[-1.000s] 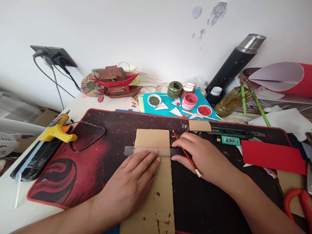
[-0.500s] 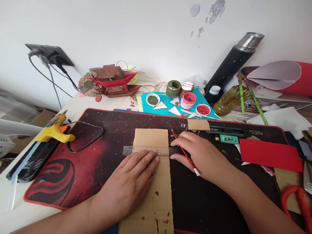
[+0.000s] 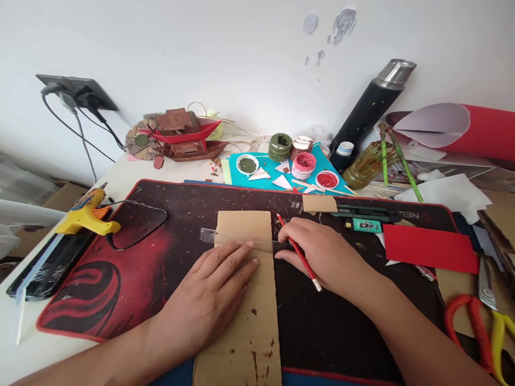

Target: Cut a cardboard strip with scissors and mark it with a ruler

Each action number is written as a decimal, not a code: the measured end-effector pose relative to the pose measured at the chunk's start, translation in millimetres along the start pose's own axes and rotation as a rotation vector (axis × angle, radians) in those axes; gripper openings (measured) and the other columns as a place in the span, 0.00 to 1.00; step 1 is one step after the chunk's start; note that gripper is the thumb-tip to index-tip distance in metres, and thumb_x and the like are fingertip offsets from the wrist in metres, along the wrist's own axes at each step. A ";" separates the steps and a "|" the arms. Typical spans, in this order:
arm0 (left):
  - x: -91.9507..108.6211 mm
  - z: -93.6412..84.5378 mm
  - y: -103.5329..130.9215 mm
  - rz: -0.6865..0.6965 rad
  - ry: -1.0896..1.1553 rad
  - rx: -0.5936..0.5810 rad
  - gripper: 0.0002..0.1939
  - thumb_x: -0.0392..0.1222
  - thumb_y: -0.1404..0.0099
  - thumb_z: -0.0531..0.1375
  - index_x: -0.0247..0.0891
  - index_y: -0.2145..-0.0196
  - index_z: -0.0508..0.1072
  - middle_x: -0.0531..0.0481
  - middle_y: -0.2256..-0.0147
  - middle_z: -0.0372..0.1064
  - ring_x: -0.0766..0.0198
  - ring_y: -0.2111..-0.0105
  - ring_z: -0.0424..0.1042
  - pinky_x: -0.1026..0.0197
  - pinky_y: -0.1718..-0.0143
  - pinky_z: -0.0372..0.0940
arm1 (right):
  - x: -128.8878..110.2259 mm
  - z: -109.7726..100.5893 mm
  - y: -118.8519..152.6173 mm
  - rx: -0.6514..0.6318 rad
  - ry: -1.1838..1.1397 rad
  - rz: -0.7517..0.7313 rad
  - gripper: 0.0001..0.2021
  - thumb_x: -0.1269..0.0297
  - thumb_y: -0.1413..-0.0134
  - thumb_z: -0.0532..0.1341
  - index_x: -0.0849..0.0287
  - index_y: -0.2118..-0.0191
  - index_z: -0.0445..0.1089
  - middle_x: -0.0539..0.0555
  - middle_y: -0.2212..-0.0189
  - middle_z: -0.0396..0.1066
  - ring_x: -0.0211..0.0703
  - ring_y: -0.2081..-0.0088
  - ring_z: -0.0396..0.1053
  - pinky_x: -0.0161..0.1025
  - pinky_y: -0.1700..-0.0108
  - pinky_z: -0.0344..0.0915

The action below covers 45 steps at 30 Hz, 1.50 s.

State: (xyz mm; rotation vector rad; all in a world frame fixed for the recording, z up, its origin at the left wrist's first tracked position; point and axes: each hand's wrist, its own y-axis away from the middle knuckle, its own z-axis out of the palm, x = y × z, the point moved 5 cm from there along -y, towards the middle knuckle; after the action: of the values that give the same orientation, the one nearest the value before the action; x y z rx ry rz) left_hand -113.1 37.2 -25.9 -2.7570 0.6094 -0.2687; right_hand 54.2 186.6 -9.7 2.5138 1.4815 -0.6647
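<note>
A long strip of brown cardboard [image 3: 249, 300] with dark stains lies lengthwise before me. Across its far part rests a clear ruler [image 3: 237, 240], slightly slanted, its left end sticking out past the cardboard. My left hand [image 3: 215, 292] lies with fingers stretched out on the cardboard, the fingertips at the ruler's near edge. At the right, my right hand [image 3: 317, 254] pinches the ruler's right end between thumb and forefinger. It also holds a red pencil [image 3: 300, 251], eraser end toward me and tip pointing away; the other fingers are partly hidden.
A dark desk mat [image 3: 330, 332] lies under the work. At left is a yellow glue gun [image 3: 90, 217]; at right are scissors [image 3: 470, 316], red card [image 3: 430, 247] and a utility knife [image 3: 366, 212]. Behind stand paint jars [image 3: 280, 147], a model boat [image 3: 181, 134] and a flask [image 3: 368, 104].
The ruler has turned slightly, its left end shifting away from me. Both hands keep about the same hold. The camera view has swung a little to the right.
</note>
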 end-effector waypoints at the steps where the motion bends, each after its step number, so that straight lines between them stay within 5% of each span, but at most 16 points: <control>1: 0.1 -1.3 0.1 0.001 0.014 0.008 0.18 0.32 0.20 0.55 0.32 0.38 0.75 0.36 0.33 0.71 0.44 0.34 0.68 0.43 0.36 0.66 | 0.0 0.1 0.2 0.003 -0.002 -0.002 0.12 0.69 0.36 0.75 0.55 0.58 0.70 0.51 0.63 0.75 0.47 0.64 0.73 0.40 0.64 0.61; 9: -1.0 -15.7 -1.0 -0.055 0.003 0.136 0.21 0.29 0.25 0.60 0.34 0.37 0.73 0.33 0.33 0.69 0.41 0.32 0.64 0.40 0.33 0.61 | -1.9 1.4 0.5 0.100 0.023 -0.057 0.08 0.71 0.32 0.70 0.56 0.61 0.72 0.52 0.65 0.73 0.45 0.66 0.69 0.39 0.65 0.59; 16: -4.4 -5.4 -5.6 -0.059 0.013 0.048 0.21 0.33 0.22 0.57 0.29 0.34 0.69 0.36 0.38 0.76 0.47 0.40 0.72 0.44 0.38 0.62 | -3.8 9.7 -0.2 0.030 0.066 -0.044 0.06 0.70 0.32 0.71 0.57 0.59 0.74 0.53 0.62 0.73 0.48 0.62 0.71 0.41 0.64 0.60; 29: -9.9 -9.4 -4.2 -0.085 0.065 0.075 0.21 0.32 0.22 0.58 0.32 0.34 0.69 0.39 0.41 0.78 0.49 0.43 0.74 0.47 0.40 0.64 | -0.1 9.7 0.7 0.026 0.019 -0.045 0.04 0.67 0.28 0.67 0.57 0.59 0.76 0.54 0.63 0.72 0.48 0.62 0.70 0.41 0.64 0.59; 33: -35.8 -19.1 -2.5 -0.281 0.196 0.181 0.15 0.34 0.22 0.59 0.40 0.41 0.75 0.46 0.51 0.82 0.55 0.52 0.78 0.52 0.48 0.69 | -0.8 4.1 2.3 0.056 -0.199 -0.070 0.06 0.65 0.24 0.63 0.56 0.56 0.76 0.53 0.63 0.75 0.45 0.63 0.72 0.39 0.62 0.62; 39: -72.4 -9.7 4.3 -0.730 0.704 0.168 0.09 0.52 0.28 0.67 0.48 0.54 0.83 0.52 0.56 0.84 0.57 0.56 0.82 0.56 0.53 0.76 | -1.6 -5.1 0.5 0.107 -0.525 0.036 0.03 0.65 0.28 0.67 0.53 0.59 0.77 0.50 0.61 0.81 0.43 0.60 0.77 0.38 0.56 0.69; 45: -73.0 -9.8 5.4 -0.823 0.867 0.254 0.12 0.53 0.34 0.71 0.45 0.58 0.84 0.49 0.57 0.84 0.56 0.58 0.82 0.57 0.55 0.77 | 5.5 -3.9 1.8 0.125 -0.753 0.250 0.07 0.58 0.30 0.66 0.53 0.59 0.79 0.49 0.67 0.79 0.40 0.70 0.75 0.37 0.66 0.71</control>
State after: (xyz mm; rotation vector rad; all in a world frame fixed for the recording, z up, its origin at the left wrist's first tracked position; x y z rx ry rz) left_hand -182.6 61.9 -27.0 -2.3791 -0.4292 -1.6156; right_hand 59.1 191.4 -8.8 2.0811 0.8595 -1.4666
